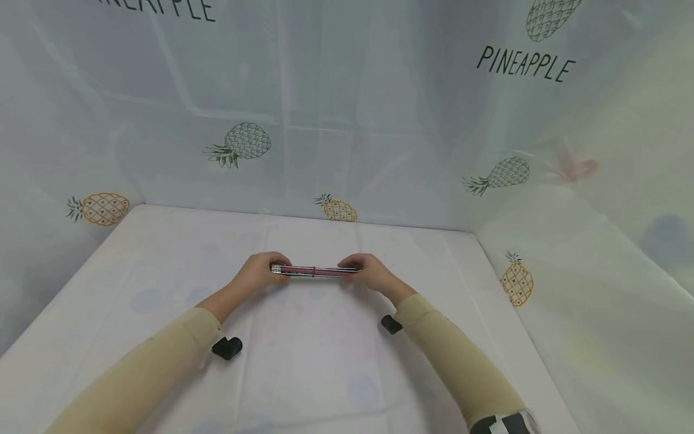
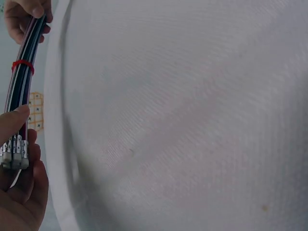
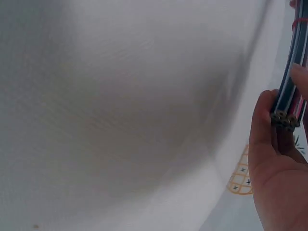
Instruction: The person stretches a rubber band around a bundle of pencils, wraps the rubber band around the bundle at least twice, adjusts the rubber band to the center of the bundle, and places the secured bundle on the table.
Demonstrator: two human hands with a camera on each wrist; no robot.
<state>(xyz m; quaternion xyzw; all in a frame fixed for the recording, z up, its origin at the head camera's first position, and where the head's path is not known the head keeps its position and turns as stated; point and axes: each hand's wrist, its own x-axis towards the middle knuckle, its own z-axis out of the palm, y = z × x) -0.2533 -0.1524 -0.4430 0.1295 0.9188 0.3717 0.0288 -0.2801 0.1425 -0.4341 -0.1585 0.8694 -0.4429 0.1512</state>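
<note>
A bundle of striped pencils (image 1: 329,272) lies crosswise between the two hands, over the far part of the table. Around its middle runs a red rubber band (image 2: 22,65). My left hand (image 1: 258,272) grips the end with white erasers (image 2: 14,160) and silver ferrules, thumb on one side and fingers curled on the other. At the opposite end, my right hand (image 1: 374,275) pinches the bundle between thumb and fingers. The flat, unsharpened pencil tips (image 3: 284,120) show between those fingers in the right wrist view.
A white cloth (image 1: 303,374) covers the table, with its far edge beyond the hands. Behind and to the right hangs a pineapple-print sheet (image 1: 368,150). Small black devices (image 1: 226,348) sit at both wrists, near the sleeve cuffs.
</note>
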